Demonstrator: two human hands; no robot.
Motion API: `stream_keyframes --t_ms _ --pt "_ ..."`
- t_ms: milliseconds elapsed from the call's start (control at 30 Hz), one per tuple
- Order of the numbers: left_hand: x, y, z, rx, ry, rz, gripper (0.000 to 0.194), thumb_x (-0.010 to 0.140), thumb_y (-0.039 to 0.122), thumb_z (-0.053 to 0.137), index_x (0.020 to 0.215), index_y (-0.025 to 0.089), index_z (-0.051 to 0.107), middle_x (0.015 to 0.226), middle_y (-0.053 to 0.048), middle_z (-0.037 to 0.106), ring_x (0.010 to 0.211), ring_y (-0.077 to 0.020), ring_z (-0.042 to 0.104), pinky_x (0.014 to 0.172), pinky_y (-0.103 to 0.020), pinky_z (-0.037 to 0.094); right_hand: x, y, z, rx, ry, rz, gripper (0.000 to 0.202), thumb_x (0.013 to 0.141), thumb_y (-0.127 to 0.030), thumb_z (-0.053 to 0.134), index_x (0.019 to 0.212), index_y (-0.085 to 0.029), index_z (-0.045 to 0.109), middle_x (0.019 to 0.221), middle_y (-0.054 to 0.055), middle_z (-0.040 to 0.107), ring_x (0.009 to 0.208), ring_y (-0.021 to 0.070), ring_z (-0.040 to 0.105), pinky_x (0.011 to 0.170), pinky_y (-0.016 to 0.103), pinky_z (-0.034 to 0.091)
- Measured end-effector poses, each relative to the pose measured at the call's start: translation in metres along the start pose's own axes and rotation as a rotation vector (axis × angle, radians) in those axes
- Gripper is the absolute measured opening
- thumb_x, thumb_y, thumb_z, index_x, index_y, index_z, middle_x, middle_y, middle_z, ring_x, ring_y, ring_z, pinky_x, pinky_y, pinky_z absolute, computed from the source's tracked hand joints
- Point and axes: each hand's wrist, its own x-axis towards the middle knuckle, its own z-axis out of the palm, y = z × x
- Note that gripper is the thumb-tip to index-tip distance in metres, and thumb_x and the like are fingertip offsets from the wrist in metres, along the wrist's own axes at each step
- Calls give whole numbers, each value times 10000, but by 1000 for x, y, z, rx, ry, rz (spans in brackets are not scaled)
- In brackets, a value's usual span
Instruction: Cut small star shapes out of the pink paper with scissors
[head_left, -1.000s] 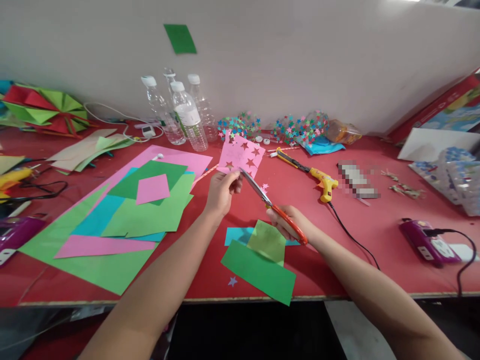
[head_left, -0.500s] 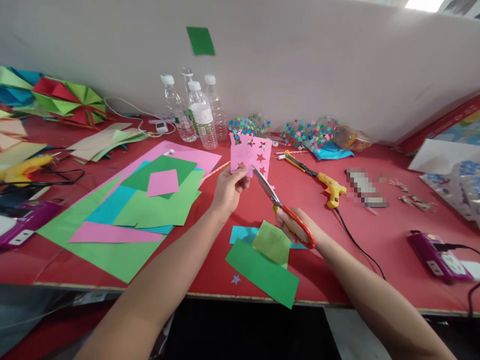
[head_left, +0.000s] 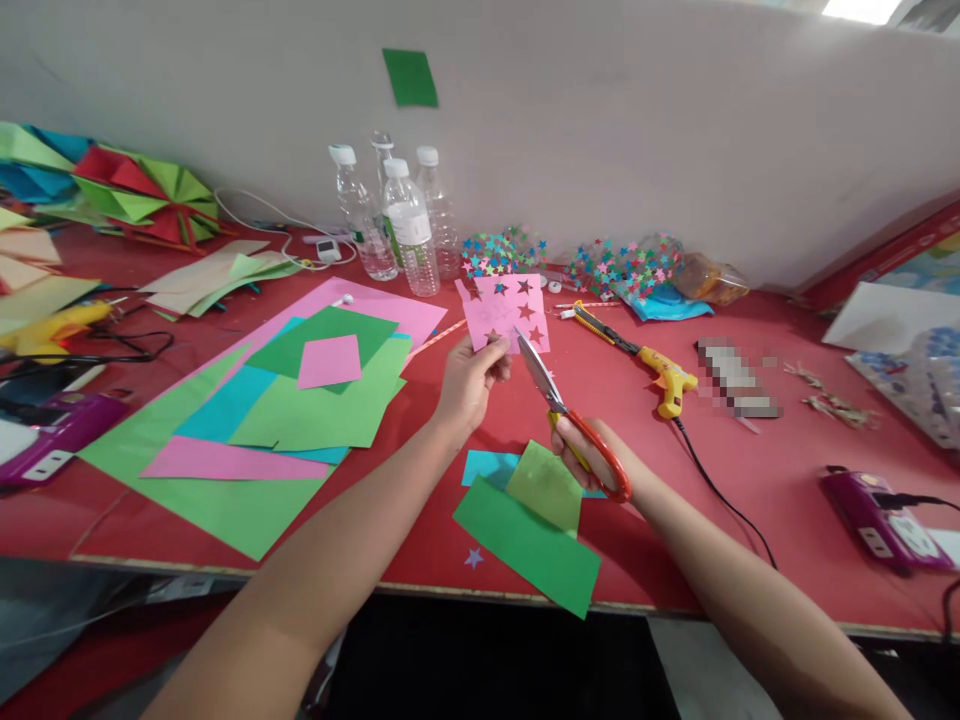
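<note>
Our right grip (head_left: pixel 611 440) holds one pair of scissors (head_left: pixel 553 400) over the surface (head_left: pixel 750 480), long axis slanting, tips forward-left toward one star-punched pink sheet (head_left: pixel 487 313) our left grip (head_left: pixel 469 382) pinches; four bottles (head_left: pixel 412 230) stand beyond.

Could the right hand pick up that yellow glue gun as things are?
Probably not right away: the right hand holds the scissors. Otherwise the path looks free, with only bare red table between hand and glue gun.
</note>
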Motion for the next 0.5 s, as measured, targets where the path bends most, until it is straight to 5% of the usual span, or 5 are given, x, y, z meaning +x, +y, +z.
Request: stream_keyframes --t_ms 500 --pt "-3 -5 2 -43 1 -67 200 650 239 743 719 158 574 583 39 576 489 -44 511 483 -174 389 -1 3 15 80 54 93 541 843 -726 412 712 -205 471 328 -80 422 257 69 347 298 176 292"
